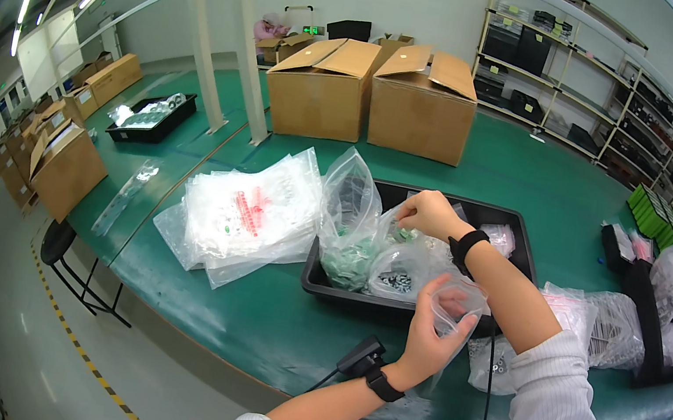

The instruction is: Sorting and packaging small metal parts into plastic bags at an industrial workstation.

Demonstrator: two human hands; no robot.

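Gripping a clear bag (pixel 445 319) in the left hand (pixel 425 342), at six o'clock in the black tray (pixel 374 302); curling the right hand (pixel 434 215) at twelve, hold unclear; with bagged green pieces (pixel 346 267) at nine.

Along the lower frame, we see pale, finely striped sleeves (pixel 556 416) and a black band (pixel 384 385) around each wrist.

Wide head view, facing down, near table (pixel 265 318)

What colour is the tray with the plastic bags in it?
Black; the tray shows best in the head view.
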